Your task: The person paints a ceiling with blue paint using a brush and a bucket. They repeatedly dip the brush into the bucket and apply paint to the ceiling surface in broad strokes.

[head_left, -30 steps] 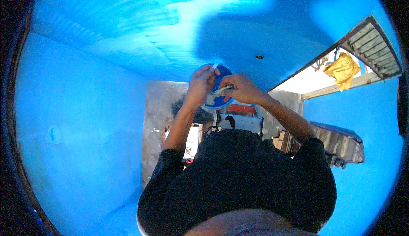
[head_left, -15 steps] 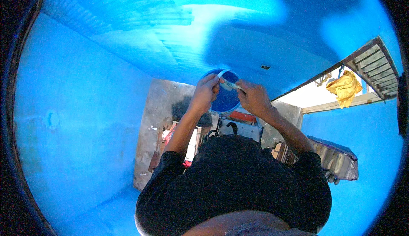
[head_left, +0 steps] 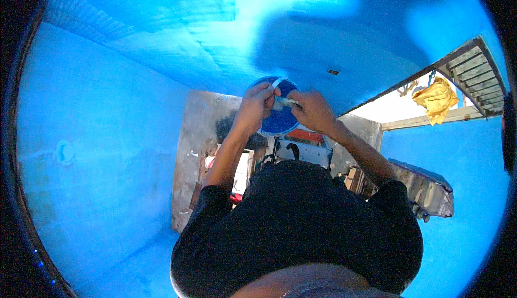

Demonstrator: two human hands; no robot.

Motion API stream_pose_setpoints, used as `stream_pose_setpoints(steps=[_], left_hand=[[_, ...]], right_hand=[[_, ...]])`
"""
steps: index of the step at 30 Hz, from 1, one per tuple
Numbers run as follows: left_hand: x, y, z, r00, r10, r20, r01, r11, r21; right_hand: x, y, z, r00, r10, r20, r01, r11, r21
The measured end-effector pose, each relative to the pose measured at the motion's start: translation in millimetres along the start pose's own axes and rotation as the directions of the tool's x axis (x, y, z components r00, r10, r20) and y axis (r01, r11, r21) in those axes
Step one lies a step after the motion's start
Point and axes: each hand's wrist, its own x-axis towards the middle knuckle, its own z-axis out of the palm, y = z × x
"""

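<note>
In front of me is a round blue bucket [head_left: 280, 123], its inside dark blue; my hands partly cover it. My left hand [head_left: 257, 104] is closed at its upper left side, with a narrow white strip [head_left: 279, 82] coming out between the fingers over the bucket's mouth. On the right, my right hand [head_left: 313, 112] is closed round one end of a pale, paint-smeared brush-like thing [head_left: 283, 102]. The other end of that thing reaches across the bucket to my left fingers. Whether the left fingers touch it I cannot tell.
A blue-painted wall [head_left: 334, 34] with streaky lighter patches rises ahead, with a small socket [head_left: 333, 72] in it. To the right is a window opening with a slatted shutter [head_left: 474, 74] and a hanging yellow cloth [head_left: 436, 101]. Below stands a grey ladder-like platform [head_left: 304, 153].
Both hands and the bucket have shifted slightly up and left in the view. The right hand has drawn closer to the left, and the brush-like thing now lies flatter.
</note>
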Motion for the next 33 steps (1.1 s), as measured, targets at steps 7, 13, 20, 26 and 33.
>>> stream_pose_setpoints(steps=[7, 13, 20, 26, 33], left_hand=[[9.6, -12.3, -18.8, 0.996, -0.028, -0.086, 0.022, 0.997, -0.071], [5.5, -18.6, -56.3, 0.971, -0.04, -0.237, -0.017, 0.973, -0.232], [-20.4, -30.4, -70.1, 0.897, 0.004, -0.441, -0.085, 0.983, -0.164], [-42.5, -46.1, -89.2, 0.867, 0.058, -0.495, -0.157, 0.974, -0.161], [-75.0, -57.0, -99.2, 0.774, 0.113, -0.622, -0.174, 0.984, -0.038]], right_hand=[[-17.4, 20.7, -12.5, 0.951, 0.309, -0.03, -0.231, 0.769, 0.596], [-49.4, 28.0, -59.7, 0.821, 0.47, 0.324, -0.457, 0.2, 0.867], [-19.1, 115.3, 13.4, 0.86, 0.475, 0.188, -0.379, 0.348, 0.858], [156.0, 90.7, 42.2, 0.934, 0.295, 0.2, -0.33, 0.505, 0.798], [309.5, 78.2, 67.5, 0.969, 0.242, 0.042, -0.169, 0.535, 0.828]])
